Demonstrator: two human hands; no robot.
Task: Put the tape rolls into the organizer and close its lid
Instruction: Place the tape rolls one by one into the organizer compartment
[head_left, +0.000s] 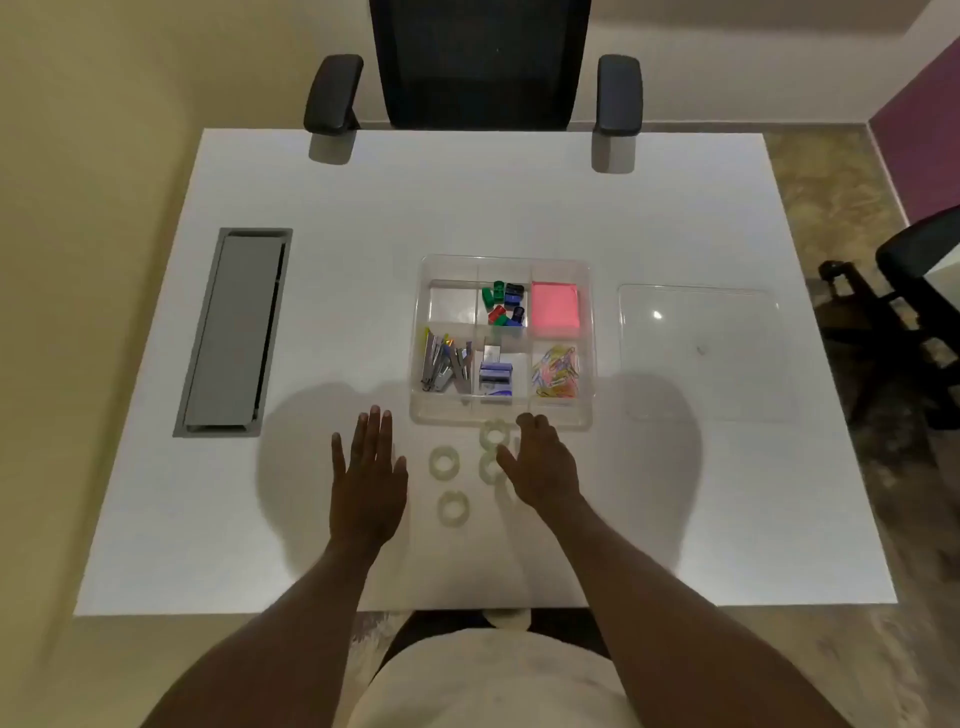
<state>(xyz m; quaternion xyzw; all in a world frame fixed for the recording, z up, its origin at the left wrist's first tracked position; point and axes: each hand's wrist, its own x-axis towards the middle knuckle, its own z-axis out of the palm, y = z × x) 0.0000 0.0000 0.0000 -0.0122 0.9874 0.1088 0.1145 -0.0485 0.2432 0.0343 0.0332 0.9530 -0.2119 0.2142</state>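
While both hands (370, 457) (540, 462) are hovering spread and holding nothing, tape rolls (442, 462) are lying at the organizer's (421, 332) 6 o'clock, lid (701, 353) sitting off at 3.

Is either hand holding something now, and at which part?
Nothing is visibly held. The left hand lies flat and open on the table. The right hand hovers over the tape rolls, without a clear grip.
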